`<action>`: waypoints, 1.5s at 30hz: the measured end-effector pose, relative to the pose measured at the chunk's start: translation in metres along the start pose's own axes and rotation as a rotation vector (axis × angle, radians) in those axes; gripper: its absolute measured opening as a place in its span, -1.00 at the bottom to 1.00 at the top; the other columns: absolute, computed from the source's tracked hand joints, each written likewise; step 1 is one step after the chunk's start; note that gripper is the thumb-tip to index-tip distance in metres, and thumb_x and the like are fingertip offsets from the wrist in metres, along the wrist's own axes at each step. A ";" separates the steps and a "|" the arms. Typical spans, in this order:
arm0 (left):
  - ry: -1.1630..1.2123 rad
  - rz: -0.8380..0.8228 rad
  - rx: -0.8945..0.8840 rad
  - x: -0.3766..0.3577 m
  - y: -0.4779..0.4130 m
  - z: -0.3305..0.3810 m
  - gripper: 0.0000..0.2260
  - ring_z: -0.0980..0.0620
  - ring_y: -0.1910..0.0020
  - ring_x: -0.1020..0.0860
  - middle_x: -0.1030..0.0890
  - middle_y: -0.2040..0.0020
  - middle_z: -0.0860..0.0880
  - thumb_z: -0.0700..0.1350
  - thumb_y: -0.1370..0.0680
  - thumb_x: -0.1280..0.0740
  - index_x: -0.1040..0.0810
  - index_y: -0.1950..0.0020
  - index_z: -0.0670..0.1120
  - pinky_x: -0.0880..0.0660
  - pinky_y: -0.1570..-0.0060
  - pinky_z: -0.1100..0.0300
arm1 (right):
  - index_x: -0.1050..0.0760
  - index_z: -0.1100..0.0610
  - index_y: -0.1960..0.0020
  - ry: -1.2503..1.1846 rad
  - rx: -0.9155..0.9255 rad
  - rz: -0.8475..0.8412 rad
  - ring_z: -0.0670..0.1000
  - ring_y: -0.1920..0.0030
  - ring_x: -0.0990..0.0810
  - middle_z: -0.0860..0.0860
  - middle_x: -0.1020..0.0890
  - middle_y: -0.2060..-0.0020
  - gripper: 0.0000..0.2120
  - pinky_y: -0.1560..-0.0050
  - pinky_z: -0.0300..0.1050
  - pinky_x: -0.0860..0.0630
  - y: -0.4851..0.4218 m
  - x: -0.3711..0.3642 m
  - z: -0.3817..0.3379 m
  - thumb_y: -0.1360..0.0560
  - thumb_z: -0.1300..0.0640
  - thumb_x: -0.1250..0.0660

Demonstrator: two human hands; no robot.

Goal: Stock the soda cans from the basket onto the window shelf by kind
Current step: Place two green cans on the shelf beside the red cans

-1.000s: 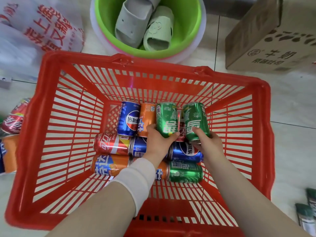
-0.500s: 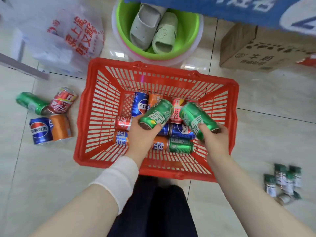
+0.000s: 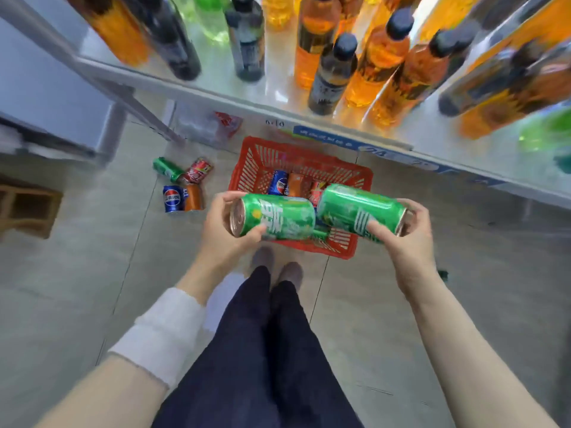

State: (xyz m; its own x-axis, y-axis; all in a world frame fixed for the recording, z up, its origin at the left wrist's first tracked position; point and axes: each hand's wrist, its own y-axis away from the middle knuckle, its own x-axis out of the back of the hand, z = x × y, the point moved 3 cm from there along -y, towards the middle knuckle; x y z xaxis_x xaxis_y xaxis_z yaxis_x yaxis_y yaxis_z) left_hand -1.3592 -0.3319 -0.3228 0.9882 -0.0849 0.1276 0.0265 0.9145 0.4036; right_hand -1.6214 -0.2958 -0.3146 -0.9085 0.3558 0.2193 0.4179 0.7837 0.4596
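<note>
My left hand (image 3: 221, 233) grips a green soda can (image 3: 278, 219) held sideways, its top facing left. My right hand (image 3: 408, 239) grips a second green can (image 3: 355, 208), also sideways. Both cans are held high above the red basket (image 3: 253, 168), which stands on the floor and still holds blue, orange and red cans (image 3: 278, 182). The metal shelf (image 3: 216, 88) runs across the top of the view, in front of me.
Tall orange and dark bottles (image 3: 333, 63) crowd the shelf. Several loose cans (image 3: 182, 186) lie on the floor left of the basket. A wooden crate (image 3: 24, 208) sits at the far left. My legs and shoes (image 3: 275, 267) are below the basket.
Both hands lifted the two green cans out of the basket and raised them. The view rose from the basket to standing height, bringing the shelf of bottles into sight.
</note>
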 end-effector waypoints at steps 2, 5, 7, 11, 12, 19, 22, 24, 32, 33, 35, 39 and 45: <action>0.093 0.054 -0.068 0.013 0.016 0.038 -0.56 0.30 0.14 -0.56 -0.53 0.04 0.02 -0.01 -0.20 -0.38 -0.40 -0.05 0.04 -0.48 0.16 0.40 | -0.37 -0.01 -0.08 -0.056 0.029 -0.023 -0.29 0.16 -0.58 0.01 -0.56 0.01 -0.50 0.18 -0.38 -0.50 0.024 0.004 -0.036 -0.23 0.17 -0.52; 0.190 0.152 -0.092 0.031 0.034 0.081 -0.57 0.18 0.11 -0.56 -0.55 0.02 -0.01 0.01 -0.22 -0.35 -0.44 -0.09 0.06 -0.52 0.13 0.23 | -0.42 -0.03 -0.08 -0.159 0.068 -0.029 -0.14 0.07 -0.61 -0.04 -0.59 0.04 -0.47 0.11 -0.25 -0.54 0.051 0.005 -0.082 -0.13 0.00 -0.46; 0.248 0.202 -0.090 0.041 0.041 0.106 -0.55 0.08 0.13 -0.54 -0.53 0.03 -0.01 0.04 -0.22 -0.34 -0.43 -0.10 0.07 -0.49 0.21 0.17 | -0.42 -0.03 -0.10 -0.196 0.112 -0.037 -0.16 0.08 -0.62 -0.05 -0.59 0.03 -0.45 0.13 -0.26 -0.54 0.065 0.000 -0.110 -0.13 0.02 -0.46; 0.331 0.194 -0.104 0.057 0.044 0.152 -0.56 0.06 0.09 -0.54 -0.53 0.05 -0.02 0.07 -0.21 -0.35 -0.41 -0.06 0.07 -0.49 0.14 0.16 | -0.36 -0.03 -0.13 -0.264 0.166 0.007 -0.24 0.18 -0.61 -0.08 -0.55 0.04 -0.38 0.23 -0.31 -0.52 0.086 -0.014 -0.156 -0.10 -0.01 -0.45; 0.336 0.177 -0.122 0.063 0.044 0.164 -0.56 0.02 0.05 -0.54 -0.54 0.03 -0.04 0.08 -0.21 -0.35 -0.42 -0.06 0.06 -0.49 0.09 0.10 | -0.36 -0.03 -0.12 -0.271 0.178 0.020 -0.22 0.18 -0.61 -0.08 -0.55 0.05 -0.37 0.22 -0.29 -0.51 0.092 -0.018 -0.170 -0.08 -0.07 -0.44; 0.218 0.062 -0.297 0.098 0.047 0.248 -0.54 0.15 0.02 -0.59 -0.61 0.05 0.08 0.20 -0.22 -0.34 -0.50 -0.06 0.07 -0.52 0.13 0.24 | -0.51 0.03 -0.06 -0.302 0.303 0.052 0.02 -0.04 -0.59 -0.02 -0.61 0.05 -0.47 -0.06 0.02 -0.54 0.122 -0.045 -0.253 -0.13 -0.11 -0.46; 0.179 0.018 -0.406 0.112 0.049 0.291 -0.60 0.35 0.19 -0.56 -0.59 0.13 0.15 0.21 -0.18 -0.33 -0.49 0.04 0.11 -0.45 0.26 0.45 | -0.48 0.06 -0.14 -0.265 0.356 0.048 0.07 -0.10 -0.58 0.04 -0.61 -0.02 -0.37 -0.12 0.07 -0.53 0.135 -0.056 -0.285 -0.13 -0.16 -0.46; 0.125 -0.011 -0.460 0.120 0.049 0.317 -0.62 0.38 0.22 -0.56 -0.60 0.17 0.18 0.22 -0.17 -0.34 -0.50 0.07 0.13 -0.44 0.28 0.47 | -0.48 0.04 -0.11 -0.237 0.395 0.041 -0.02 -0.01 -0.61 0.01 -0.62 0.03 -0.38 -0.03 -0.06 -0.56 0.142 -0.060 -0.307 -0.11 -0.18 -0.45; 0.024 -0.096 -0.641 0.135 0.041 0.414 -0.61 0.23 0.19 -0.61 -0.66 0.23 0.21 0.25 -0.18 -0.35 -0.54 0.07 0.13 -0.50 0.17 0.27 | -0.54 0.07 0.10 -0.193 0.581 -0.079 -0.21 0.47 -0.55 -0.16 -0.63 0.42 -0.70 0.53 -0.41 -0.40 0.144 -0.058 -0.405 -0.21 -0.02 -0.44; 0.021 -0.091 -0.654 0.135 0.039 0.425 -0.60 0.20 0.17 -0.62 -0.66 0.22 0.18 0.25 -0.17 -0.35 -0.54 0.06 0.12 -0.52 0.13 0.23 | -0.56 0.06 0.11 -0.173 0.616 -0.090 -0.17 0.38 -0.60 -0.14 -0.66 0.36 -0.69 0.44 -0.33 -0.48 0.139 -0.057 -0.417 -0.20 -0.04 -0.46; 0.006 -0.085 -0.682 0.136 0.035 0.445 -0.54 0.12 0.10 -0.63 -0.67 0.16 0.08 0.26 -0.16 -0.35 -0.55 0.02 0.09 -0.54 0.06 0.16 | -0.58 0.05 0.11 -0.142 0.661 -0.097 -0.10 0.26 -0.65 -0.10 -0.68 0.30 -0.66 0.30 -0.22 -0.54 0.134 -0.058 -0.440 -0.18 -0.07 -0.48; 0.001 -0.109 -0.713 0.137 0.020 0.481 -0.62 0.24 0.20 -0.62 -0.67 0.24 0.16 0.18 -0.20 -0.42 -0.53 0.05 0.09 -0.52 0.23 0.35 | -0.57 0.07 0.06 -0.158 0.715 -0.176 -0.09 0.24 -0.66 -0.05 -0.69 0.27 -0.70 0.28 -0.27 -0.55 0.122 -0.061 -0.480 -0.24 0.01 -0.46; -0.028 -0.136 -0.731 0.141 -0.020 0.517 -0.70 0.26 0.23 -0.62 -0.66 0.28 0.20 0.10 -0.24 -0.45 -0.54 0.07 0.10 -0.51 0.27 0.38 | -0.54 0.06 0.01 -0.109 0.696 -0.271 -0.05 0.16 -0.66 0.01 -0.67 0.17 -0.62 0.14 -0.16 -0.60 0.097 -0.073 -0.523 -0.20 0.00 -0.45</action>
State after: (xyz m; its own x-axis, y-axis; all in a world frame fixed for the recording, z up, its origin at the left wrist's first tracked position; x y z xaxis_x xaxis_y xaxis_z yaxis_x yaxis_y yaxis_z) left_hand -1.2985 -0.5665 0.1552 0.9651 -0.2168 0.1467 0.2513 0.9243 -0.2872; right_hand -1.5100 -0.5116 0.1641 -0.9895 0.1244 0.0732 0.1103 0.9787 -0.1729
